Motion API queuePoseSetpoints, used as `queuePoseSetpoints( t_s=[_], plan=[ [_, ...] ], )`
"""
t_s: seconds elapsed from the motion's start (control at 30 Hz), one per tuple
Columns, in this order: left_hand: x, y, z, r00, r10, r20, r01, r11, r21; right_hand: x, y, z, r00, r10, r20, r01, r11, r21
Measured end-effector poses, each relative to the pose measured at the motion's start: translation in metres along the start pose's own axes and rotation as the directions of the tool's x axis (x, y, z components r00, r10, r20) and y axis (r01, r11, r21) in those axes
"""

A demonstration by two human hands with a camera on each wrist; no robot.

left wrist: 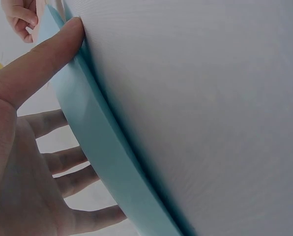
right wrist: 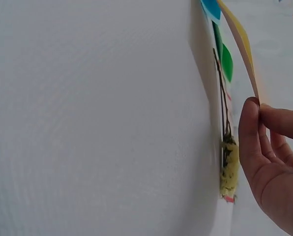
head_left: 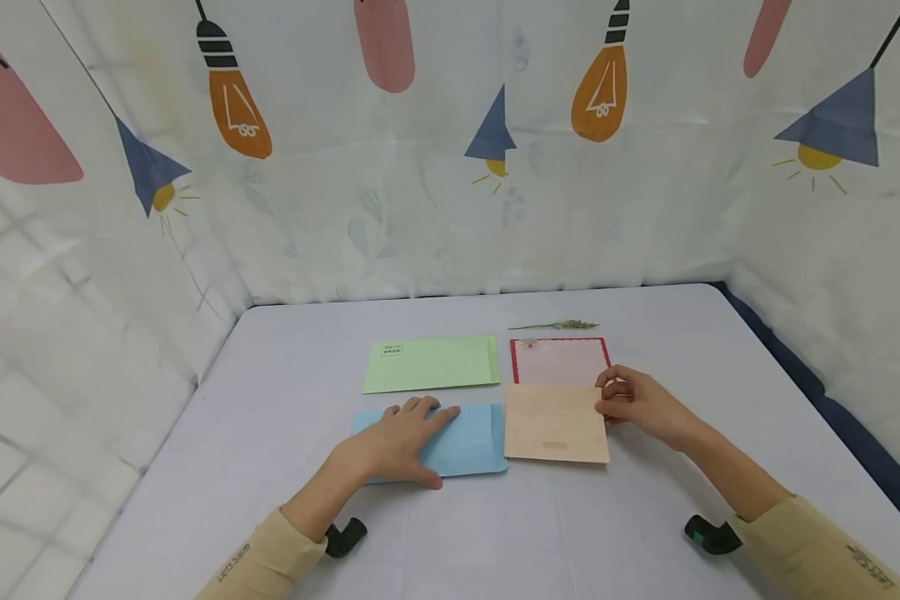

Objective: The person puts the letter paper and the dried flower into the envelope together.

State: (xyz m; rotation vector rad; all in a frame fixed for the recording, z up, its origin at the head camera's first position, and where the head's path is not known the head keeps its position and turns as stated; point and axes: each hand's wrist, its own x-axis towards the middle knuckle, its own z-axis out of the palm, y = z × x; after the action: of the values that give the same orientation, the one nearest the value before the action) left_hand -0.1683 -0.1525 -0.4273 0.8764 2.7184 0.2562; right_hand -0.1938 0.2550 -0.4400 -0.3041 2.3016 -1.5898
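In the head view my left hand rests spread over a blue envelope on the table. The left wrist view has its thumb at the near edge of the blue envelope and the other fingers reaching across it. My right hand pinches the right edge of a square tan card between thumb and fingers. That card is tilted, its held edge raised in the right wrist view, and its left side comes right up to the blue envelope. Behind it lies a pale pink card with a red border, partly covered.
A light green envelope with a small printed label lies behind the blue one. A dried flower sprig lies behind the pink card. The white-covered table is enclosed by a white curtain printed with lamps.
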Motion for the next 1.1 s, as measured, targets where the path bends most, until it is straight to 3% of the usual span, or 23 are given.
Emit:
queuePoseSetpoints(
  t_s=[0.47,1.1],
  plan=[
    [0.0,0.0,-0.001,1.0,0.007,0.001,-0.007,1.0,0.001,0.009,0.0,0.013,0.999,0.001,0.044,-0.002,1.0,0.016],
    [-0.001,0.0,-0.002,1.0,0.008,-0.002,-0.008,1.0,0.005,0.008,-0.006,0.023,1.0,-0.002,0.022,0.003,0.999,-0.034]
  ],
)
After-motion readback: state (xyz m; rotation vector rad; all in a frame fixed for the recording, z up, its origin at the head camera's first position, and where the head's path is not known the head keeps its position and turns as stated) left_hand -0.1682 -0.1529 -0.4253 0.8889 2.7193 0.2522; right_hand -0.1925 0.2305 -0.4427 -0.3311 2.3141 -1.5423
